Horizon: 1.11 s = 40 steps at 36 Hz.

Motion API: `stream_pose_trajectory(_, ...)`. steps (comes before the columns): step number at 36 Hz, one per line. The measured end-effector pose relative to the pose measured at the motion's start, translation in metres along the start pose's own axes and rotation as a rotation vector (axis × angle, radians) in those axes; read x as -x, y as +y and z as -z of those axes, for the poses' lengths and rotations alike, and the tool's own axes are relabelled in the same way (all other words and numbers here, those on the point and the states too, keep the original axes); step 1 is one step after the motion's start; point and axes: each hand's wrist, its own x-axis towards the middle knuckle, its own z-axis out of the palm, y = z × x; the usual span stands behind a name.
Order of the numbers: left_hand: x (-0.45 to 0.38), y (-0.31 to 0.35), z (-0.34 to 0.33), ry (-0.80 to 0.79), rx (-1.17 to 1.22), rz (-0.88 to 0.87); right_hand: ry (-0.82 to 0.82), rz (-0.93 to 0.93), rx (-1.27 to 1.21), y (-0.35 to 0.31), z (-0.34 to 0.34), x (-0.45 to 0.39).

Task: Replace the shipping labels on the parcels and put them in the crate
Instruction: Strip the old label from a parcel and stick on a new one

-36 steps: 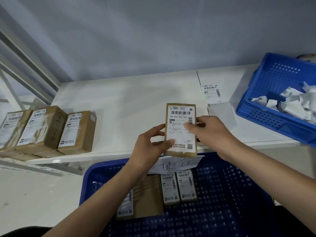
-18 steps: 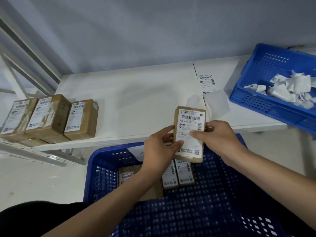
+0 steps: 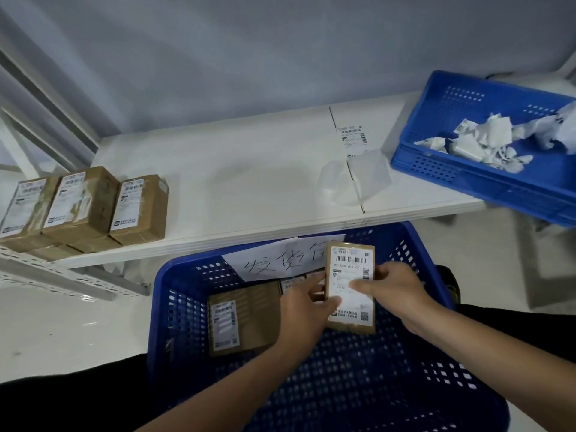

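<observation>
Your left hand (image 3: 307, 310) and right hand (image 3: 394, 288) both grip one labelled parcel (image 3: 349, 286): left thumb curled over the lower left of its label, fingers behind; right thumb laid across the label's middle, fingers wrapped round the right edge. Parcel upright, label facing you, held over the back of the blue crate (image 3: 436, 369), not yet resting on anything you can see

Inside the crate: a larger brown parcel (image 3: 246, 318) lies flat at back left, just beside your left hand. Two smaller parcels behind that hand, mostly hidden. Crate floor in front of and right of the held parcel is open mesh. A handwritten paper sign (image 3: 280, 258) hangs on the crate's back wall, its right end behind the held parcel's top

White shelf (image 3: 243, 182) edge runs just above the crate's back rim. Three brown parcels (image 3: 84, 205) sit close together at the shelf's left end, near the front edge. A sheet of labels (image 3: 352, 135) and clear backing film (image 3: 355, 179) lie right of centre. A second blue crate (image 3: 467, 173), holding torn label scraps (image 3: 486, 140), overhangs the shelf's right end
</observation>
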Motion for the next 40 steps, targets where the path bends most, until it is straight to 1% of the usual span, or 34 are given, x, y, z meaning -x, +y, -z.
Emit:
stream_pose_trajectory(6,-0.015,-0.025,-0.032,-0.009,0.030,0.076,0.005,-0.050,0.069,0.027,-0.002,-0.031)
stream_pose_trajectory(10,-0.032,-0.041,-0.057,-0.019,0.084,0.151,0.022,-0.057,0.164,0.039,0.004,-0.056)
stream_pose_trajectory(15,-0.060,-0.069,-0.086,0.000,0.164,0.240,0.002,-0.074,0.248,0.052,0.008,-0.092)
stream_pose_trajectory(19,-0.079,-0.086,-0.101,0.017,0.158,0.252,0.001,-0.095,0.282,0.068,0.001,-0.120)
stream_pose_trajectory(22,-0.089,-0.097,-0.107,0.009,0.133,0.266,0.004,-0.129,0.261,0.080,-0.009,-0.134)
stream_pose_trajectory(28,-0.107,-0.118,-0.119,-0.071,0.010,0.219,0.077,-0.163,0.212,0.099,-0.038,-0.161)
stream_pose_trajectory(31,-0.118,-0.130,-0.125,-0.097,-0.095,0.193,0.103,-0.188,0.175,0.111,-0.052,-0.177)
stream_pose_trajectory(36,-0.131,-0.154,-0.131,-0.151,-0.274,0.111,0.098,-0.217,0.113,0.137,-0.070,-0.203)
stream_pose_trajectory(40,-0.139,-0.180,-0.135,-0.180,-0.450,0.036,0.055,-0.217,0.112,0.154,-0.081,-0.220)
